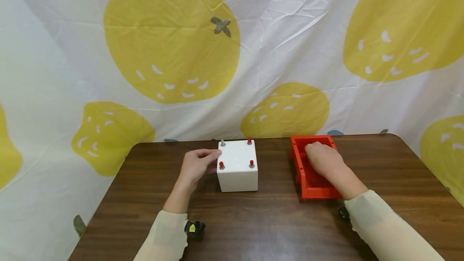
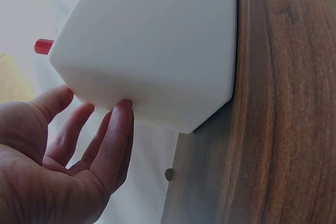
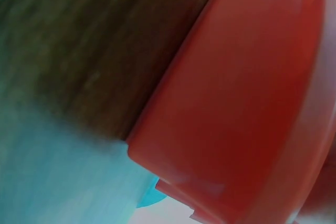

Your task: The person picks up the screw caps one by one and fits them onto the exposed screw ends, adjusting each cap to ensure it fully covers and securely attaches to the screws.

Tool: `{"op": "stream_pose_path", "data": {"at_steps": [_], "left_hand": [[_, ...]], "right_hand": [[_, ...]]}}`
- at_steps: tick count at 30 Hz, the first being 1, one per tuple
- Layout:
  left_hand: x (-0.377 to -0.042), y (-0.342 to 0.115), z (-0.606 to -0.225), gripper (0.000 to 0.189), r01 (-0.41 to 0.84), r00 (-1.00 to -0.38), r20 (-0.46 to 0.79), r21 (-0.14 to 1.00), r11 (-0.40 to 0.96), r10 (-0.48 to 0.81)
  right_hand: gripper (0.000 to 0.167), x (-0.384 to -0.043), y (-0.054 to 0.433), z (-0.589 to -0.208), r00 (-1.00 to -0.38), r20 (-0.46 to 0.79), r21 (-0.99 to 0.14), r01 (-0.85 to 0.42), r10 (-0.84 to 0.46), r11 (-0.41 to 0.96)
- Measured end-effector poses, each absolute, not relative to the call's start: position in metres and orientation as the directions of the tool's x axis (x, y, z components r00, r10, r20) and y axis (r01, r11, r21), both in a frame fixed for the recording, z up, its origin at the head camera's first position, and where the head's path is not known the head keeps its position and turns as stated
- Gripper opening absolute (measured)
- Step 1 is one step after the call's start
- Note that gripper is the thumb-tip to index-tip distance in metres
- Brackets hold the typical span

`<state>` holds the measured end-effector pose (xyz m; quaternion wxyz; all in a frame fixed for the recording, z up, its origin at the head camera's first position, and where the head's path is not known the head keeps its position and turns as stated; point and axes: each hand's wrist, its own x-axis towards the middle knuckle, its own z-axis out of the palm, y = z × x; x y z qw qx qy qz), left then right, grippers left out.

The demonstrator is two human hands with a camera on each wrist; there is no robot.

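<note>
A white box stands on the table with a post at each top corner. Red caps cover three posts, such as the front-right red cap; the back-left metal post is bare. My left hand is at the box's left side, thumb by the top edge. In the left wrist view its fingertips touch the side of the white box, fingers only lightly bent. My right hand reaches down into a red bin. Its fingers are hidden there, so I cannot tell what they hold.
The brown wooden table carries the box and, to its right, the bin. Behind the table hangs a white cloth with yellow fruit prints. In the right wrist view the red bin wall fills much of the picture.
</note>
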<state>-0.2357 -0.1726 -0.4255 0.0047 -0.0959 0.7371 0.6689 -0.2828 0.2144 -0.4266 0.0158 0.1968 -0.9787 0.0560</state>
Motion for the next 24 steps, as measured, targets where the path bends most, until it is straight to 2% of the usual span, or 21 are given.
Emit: {"op": "stream_pose_path", "data": {"at_steps": [20,24], "left_hand": [[-0.2377,-0.1734,-0.4271,0.028,-0.142,-0.982,-0.131,0.986,0.082,-0.133],[-0.2374,-0.1731,-0.4265,0.027,-0.145,-0.982,-0.132,0.985,0.089,-0.133]], "right_hand": [[0.014,-0.2857,0.2108,-0.4279,-0.924,-0.003,-0.084,-0.381,-0.383,0.921],[0.008,-0.286,0.2106,-0.4281,-0.924,-0.013,-0.073,-0.381,-0.383,0.922]]}}
